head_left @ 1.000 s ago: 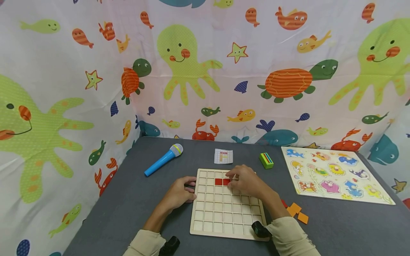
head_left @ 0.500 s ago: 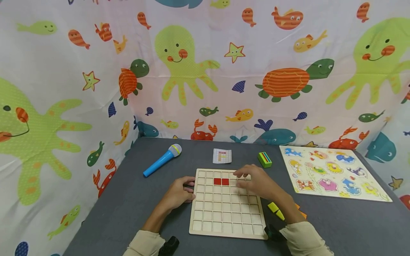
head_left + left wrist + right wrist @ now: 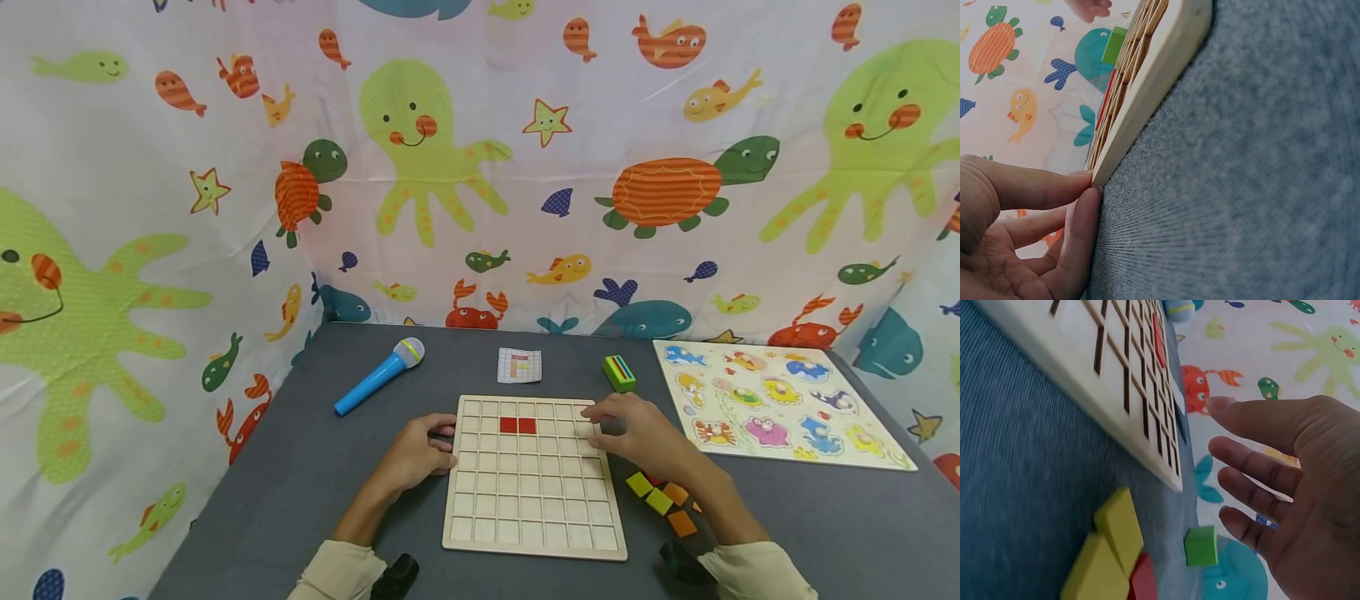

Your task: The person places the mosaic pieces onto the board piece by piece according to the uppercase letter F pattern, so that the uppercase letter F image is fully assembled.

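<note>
A square wooden grid board [image 3: 534,492] lies flat on the dark table, two red square tiles [image 3: 517,426] side by side in its second row from the far edge. My left hand [image 3: 415,454] pinches the board's left edge between thumb and finger, as the left wrist view shows at the board's rim [image 3: 1141,119]. Above the board's far right edge hovers my right hand [image 3: 641,429]. Its fingers are relaxed and apart with nothing between them, plain in the right wrist view [image 3: 1297,469]. Below that hand lie loose yellow tiles [image 3: 649,492], orange tiles [image 3: 681,523] and a red tile [image 3: 1143,578].
Behind the board lies a small printed grid card [image 3: 519,366]. A green block with coloured stripes [image 3: 618,373] sits to its right. A blue toy microphone [image 3: 381,375] lies at the back left. An animal puzzle board [image 3: 783,404] takes up the right side. A printed curtain [image 3: 480,167] hangs behind.
My right hand has moved right, from beside the red tiles to past the board's right edge, uncovering both red tiles and the loose tiles. The left hand stays at the edge.
</note>
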